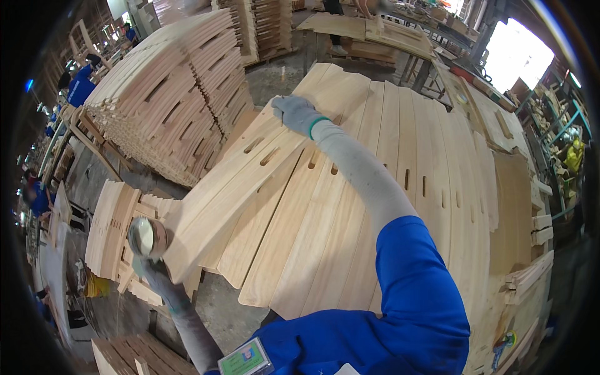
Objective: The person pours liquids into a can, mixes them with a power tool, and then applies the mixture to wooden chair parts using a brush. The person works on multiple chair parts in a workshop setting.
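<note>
My left hand (164,280), in a grey glove, grips a round tin (149,239) with pale stuff inside, beside the near end of a long wooden board (240,178). This board lies slantwise on top of others and has elongated slots near its far part. My right hand (296,115), also gloved, is closed at the board's far end, at its left edge. Whatever its curled fingers may hold is hidden. Beneath and to the right, several similar slotted boards (387,156) lie side by side.
Tall stacks of curved wooden pieces (169,94) stand at the far left. A smaller pile (112,231) sits left of the tin. Cardboard (511,212) and wood offcuts (528,278) lie on the right. Workers in blue (80,85) are in the left background.
</note>
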The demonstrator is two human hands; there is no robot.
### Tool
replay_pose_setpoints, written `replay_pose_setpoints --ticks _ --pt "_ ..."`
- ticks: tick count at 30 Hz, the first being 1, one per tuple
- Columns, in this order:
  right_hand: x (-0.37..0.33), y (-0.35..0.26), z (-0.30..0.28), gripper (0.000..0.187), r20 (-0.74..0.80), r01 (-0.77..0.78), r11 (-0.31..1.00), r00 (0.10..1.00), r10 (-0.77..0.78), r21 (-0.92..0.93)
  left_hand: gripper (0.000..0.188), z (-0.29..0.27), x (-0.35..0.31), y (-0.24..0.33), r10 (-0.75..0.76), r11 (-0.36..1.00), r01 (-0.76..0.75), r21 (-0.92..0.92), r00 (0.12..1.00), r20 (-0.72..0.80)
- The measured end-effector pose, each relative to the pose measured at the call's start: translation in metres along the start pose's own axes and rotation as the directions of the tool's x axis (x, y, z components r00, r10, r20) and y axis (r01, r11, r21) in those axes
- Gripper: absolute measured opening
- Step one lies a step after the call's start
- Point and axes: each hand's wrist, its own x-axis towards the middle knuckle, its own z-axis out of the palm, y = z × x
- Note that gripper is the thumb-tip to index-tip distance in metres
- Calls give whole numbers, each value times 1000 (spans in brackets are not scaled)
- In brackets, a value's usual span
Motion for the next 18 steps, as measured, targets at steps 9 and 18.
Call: replay_pose_setpoints --ticks 9,18 --pt "-26 84 -39 21 -178 -269 958 952 249 -98 38 110 165 -82 -81 823 285 -492 915 395" --pt "-72 163 -76 20 -286 -502 834 853 436 -226 21 259 214 -116 -64 855 302 -421 867 493"
